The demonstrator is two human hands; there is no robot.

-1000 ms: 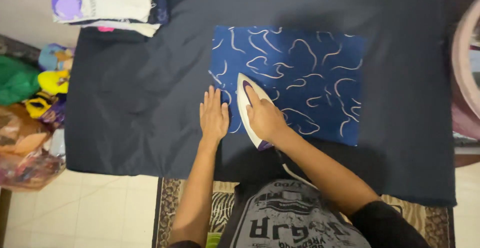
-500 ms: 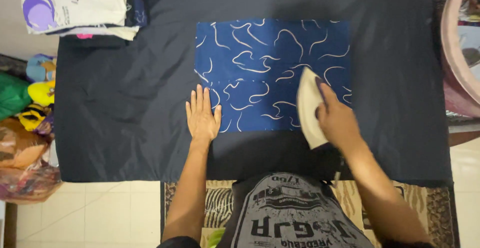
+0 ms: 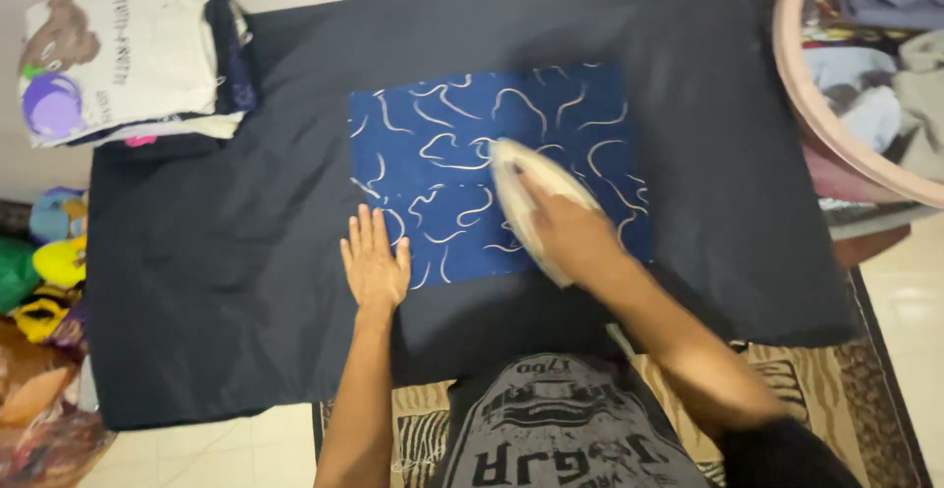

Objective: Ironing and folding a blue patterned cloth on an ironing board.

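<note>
A blue cloth with white squiggle patterns lies flat on a dark navy sheet. My right hand grips a white clothes iron that rests on the blue cloth, near its middle right. My left hand lies flat, fingers spread, pressing the cloth's lower left corner and the sheet beside it.
A stack of folded clothes sits at the sheet's far left corner. A pink laundry basket full of garments stands at the right. Colourful toys and bags crowd the floor at left. A patterned rug lies under me.
My right hand has slid the iron from the cloth's lower right edge back toward its middle, after first moving it rightwards. My left hand stays pressed at the lower left corner.
</note>
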